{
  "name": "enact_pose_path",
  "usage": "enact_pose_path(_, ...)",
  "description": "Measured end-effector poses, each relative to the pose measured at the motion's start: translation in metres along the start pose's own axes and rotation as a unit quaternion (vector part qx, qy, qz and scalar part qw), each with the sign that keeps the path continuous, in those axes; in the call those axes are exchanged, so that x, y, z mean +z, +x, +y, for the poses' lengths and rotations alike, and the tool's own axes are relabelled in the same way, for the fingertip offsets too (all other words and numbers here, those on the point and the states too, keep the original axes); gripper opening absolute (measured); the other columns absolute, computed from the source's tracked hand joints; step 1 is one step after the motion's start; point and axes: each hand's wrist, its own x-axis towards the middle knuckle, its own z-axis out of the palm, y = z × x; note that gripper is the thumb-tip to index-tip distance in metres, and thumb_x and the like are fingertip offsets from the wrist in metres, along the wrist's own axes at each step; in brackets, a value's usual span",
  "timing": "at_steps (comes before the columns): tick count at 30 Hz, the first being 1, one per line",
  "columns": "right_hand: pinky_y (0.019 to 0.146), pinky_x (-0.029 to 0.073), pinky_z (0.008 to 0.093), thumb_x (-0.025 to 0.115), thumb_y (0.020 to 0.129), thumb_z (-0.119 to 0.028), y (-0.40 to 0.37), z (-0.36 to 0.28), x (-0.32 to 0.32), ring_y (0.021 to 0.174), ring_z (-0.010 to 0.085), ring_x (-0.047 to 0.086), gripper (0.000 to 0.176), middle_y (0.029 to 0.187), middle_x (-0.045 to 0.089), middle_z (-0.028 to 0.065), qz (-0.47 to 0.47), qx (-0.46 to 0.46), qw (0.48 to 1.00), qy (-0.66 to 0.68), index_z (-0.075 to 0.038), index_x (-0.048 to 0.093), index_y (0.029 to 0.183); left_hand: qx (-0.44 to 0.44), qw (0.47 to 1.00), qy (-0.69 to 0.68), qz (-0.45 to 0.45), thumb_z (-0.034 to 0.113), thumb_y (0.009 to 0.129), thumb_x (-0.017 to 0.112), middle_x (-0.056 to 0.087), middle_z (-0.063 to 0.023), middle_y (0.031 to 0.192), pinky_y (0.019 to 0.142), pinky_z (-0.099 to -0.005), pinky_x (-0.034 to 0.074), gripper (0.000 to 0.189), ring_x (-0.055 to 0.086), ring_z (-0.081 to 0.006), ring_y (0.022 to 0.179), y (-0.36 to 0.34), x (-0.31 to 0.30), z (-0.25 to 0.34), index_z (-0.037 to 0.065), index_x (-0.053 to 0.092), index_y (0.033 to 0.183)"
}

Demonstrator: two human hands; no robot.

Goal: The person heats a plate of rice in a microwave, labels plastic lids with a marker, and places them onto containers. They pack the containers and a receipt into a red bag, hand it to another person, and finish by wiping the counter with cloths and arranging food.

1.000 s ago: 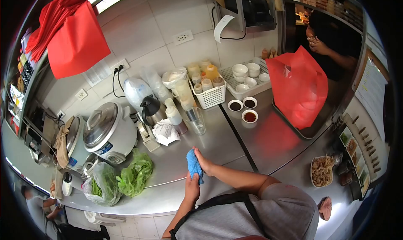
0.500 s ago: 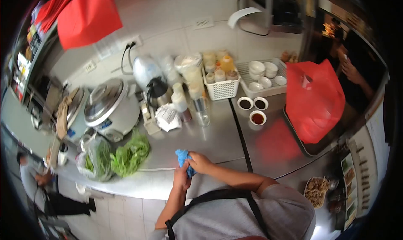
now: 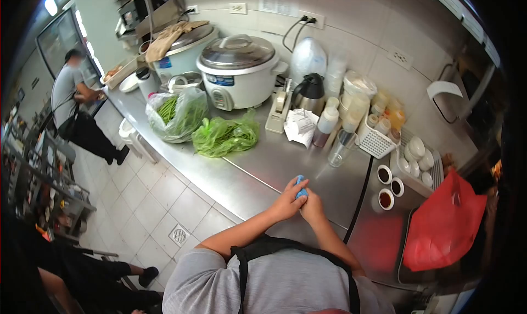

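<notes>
Above the steel counter, near its front edge, my two hands meet around a crumpled blue cloth. My left hand is closed on the cloth from the left side. My right hand presses against it from the right, its fingers partly hidden. Parts of the blue cloth show between the fingers. Left of my hands lie a green leafy bundle in plastic and a clear bag of green vegetables. A clear glass stands behind them to the right.
A rice cooker stands at the back. Sauce bottles, a white basket and three sauce bowls are to the right, beside a red bag. One person stands far left; another person's dark-clothed legs show at lower left.
The view has swung left, showing more floor and people. My hands have come closer together over the blue cloth, which is now more covered by the fingers.
</notes>
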Motion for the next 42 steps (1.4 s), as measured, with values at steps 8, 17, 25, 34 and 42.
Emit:
enact_pose_path(8,0.059,0.046,0.0336,0.062,0.068,-0.012,0.005,-0.018,-0.006,0.065,0.0253,0.056,0.025,0.088,0.055,0.013,-0.004,-0.106,0.993,0.041,-0.002,0.055,0.09,-0.027,0.99,-0.117,0.074,0.007,0.081,0.05,0.054,-0.0096,0.098,0.08,-0.0276,0.041,0.023,0.051,-0.0145,0.09,0.008,-0.028,-0.022,0.001,0.052,0.103)
enact_pose_path(17,0.06,0.046,0.0265,0.064,0.069,-0.01,0.014,-0.033,0.026,0.071,0.0164,0.054,0.041,0.108,0.047,0.0111,-0.058,-0.068,0.987,0.13,-0.004,0.05,0.108,0.048,0.943,0.147,0.294,0.005,0.078,0.05,0.043,-0.0191,0.115,0.09,-0.0342,0.034,0.027,0.044,-0.0304,0.105,-0.011,-0.147,-0.046,0.001,0.05,0.104)
enact_pose_path(25,0.066,0.046,0.0289,0.061,0.072,-0.013,0.026,-0.045,0.103,0.071,0.0176,0.054,0.041,0.109,0.045,0.0132,-0.119,-0.043,0.991,0.039,-0.004,0.049,0.11,-0.076,0.881,0.298,0.361,0.022,0.077,0.052,0.032,-0.0241,0.127,0.1,-0.0425,0.018,0.054,0.027,-0.0371,0.12,-0.032,-0.298,-0.177,-0.002,0.035,0.123)
enact_pose_path(34,0.083,0.041,0.0353,0.058,0.075,-0.024,0.025,-0.09,0.192,0.093,0.0285,0.052,0.045,0.113,0.046,0.0187,-0.127,0.009,0.992,0.022,-0.005,0.047,0.114,-0.09,0.863,0.468,0.168,0.028,0.072,0.057,0.039,-0.0252,0.121,0.096,-0.049,0.024,0.05,0.031,-0.047,0.111,-0.043,-0.351,-0.203,0.004,0.047,0.114)
enact_pose_path(42,0.086,0.039,0.0348,0.057,0.076,-0.025,0.021,-0.117,0.181,0.098,0.0304,0.05,0.045,0.11,0.049,0.0181,-0.211,0.007,0.977,0.032,-0.004,0.047,0.115,-0.347,0.85,0.349,0.188,0.022,0.077,0.053,0.051,-0.0232,0.105,0.078,-0.0405,0.04,0.036,0.05,-0.0364,0.093,-0.143,-0.446,-0.195,-0.003,0.05,0.103)
